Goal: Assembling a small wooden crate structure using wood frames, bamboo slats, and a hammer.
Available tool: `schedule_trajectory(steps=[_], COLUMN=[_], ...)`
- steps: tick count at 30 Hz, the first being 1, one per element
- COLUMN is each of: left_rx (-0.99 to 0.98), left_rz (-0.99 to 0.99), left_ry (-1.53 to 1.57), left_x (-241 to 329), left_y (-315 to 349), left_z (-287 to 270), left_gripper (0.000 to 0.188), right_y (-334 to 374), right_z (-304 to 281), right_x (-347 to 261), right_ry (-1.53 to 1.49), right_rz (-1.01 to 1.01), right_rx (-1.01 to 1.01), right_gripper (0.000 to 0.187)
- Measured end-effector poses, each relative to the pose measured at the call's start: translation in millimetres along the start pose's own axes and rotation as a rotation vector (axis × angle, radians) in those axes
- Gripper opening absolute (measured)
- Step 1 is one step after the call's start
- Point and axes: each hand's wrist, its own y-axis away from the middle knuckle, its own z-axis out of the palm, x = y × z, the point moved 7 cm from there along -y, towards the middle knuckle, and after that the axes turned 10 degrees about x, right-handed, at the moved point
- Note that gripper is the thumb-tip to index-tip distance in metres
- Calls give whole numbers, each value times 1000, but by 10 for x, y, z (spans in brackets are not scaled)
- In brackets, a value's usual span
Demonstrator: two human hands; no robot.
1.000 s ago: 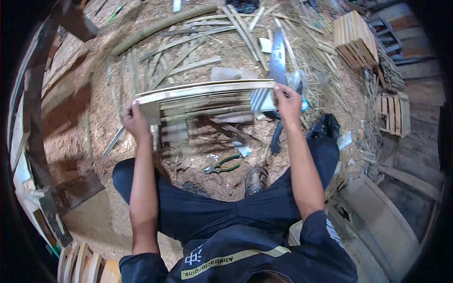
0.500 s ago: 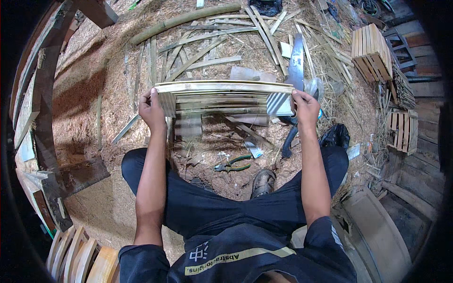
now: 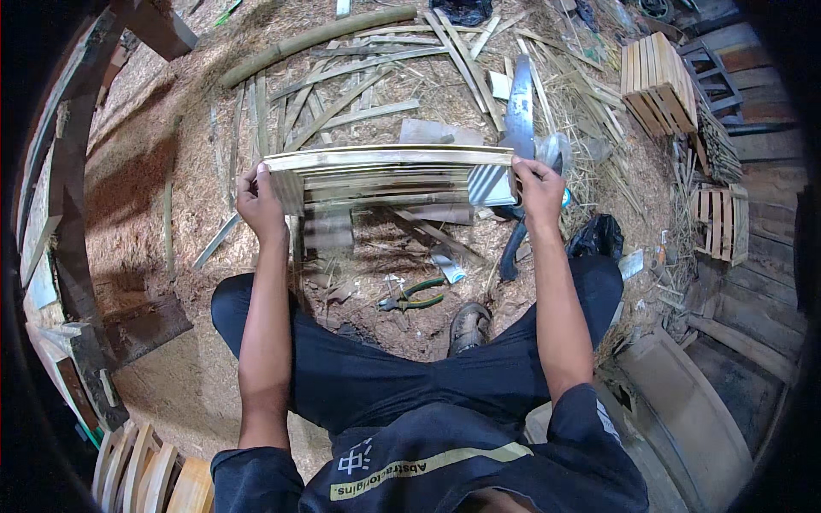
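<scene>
1. One oblong crate of pale wooden slats [image 3: 385, 159] is held level in front of the person's knees, its long side running left to right; I can't tell whether its underside touches the floor.
2. Two bare hands are on it. The left hand [image 3: 262, 201] has its grip pinching the left end, thumb at the top corner.
3. The right hand [image 3: 539, 188] has its grip pinching the right end, again at the top corner.
4. One pair of pliers with green-and-black handles [image 3: 412, 295] lies spread on the shaving-strewn floor [image 3: 197, 342], between the legs.
5. One handsaw with a wide silver blade [image 3: 520, 107] lies just past the right hand, its dark handle toward the person.
6. One black plastic bag [image 3: 599, 238] sits by the right knee.
7. Two other slatted wooden crates [image 3: 658, 84] stand well off to the right.
8. One thick, round tan pole [image 3: 316, 44] lies farther out, beside thin wooden strips [image 3: 372, 112] too tangled to count.
</scene>
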Motion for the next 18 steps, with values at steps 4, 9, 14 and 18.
schedule_trajectory(steps=[4,9,14,18], left_rx=[24,33,17,24], left_rz=[-7,-18,12,27], left_ry=[-9,-14,-52,-59], left_x=[-37,-98,-110,-94], left_y=[-9,-49,-68,-66], left_z=[0,-3,0,-2], left_gripper=[18,22,24,24], right_y=[15,26,45,42], right_z=[-9,-13,-2,5], right_x=[14,-13,-91,-122], right_ry=[10,105,108,113], right_rz=[33,5,-74,-129], right_rx=[-24,7,5,10], right_gripper=[19,20,22,22])
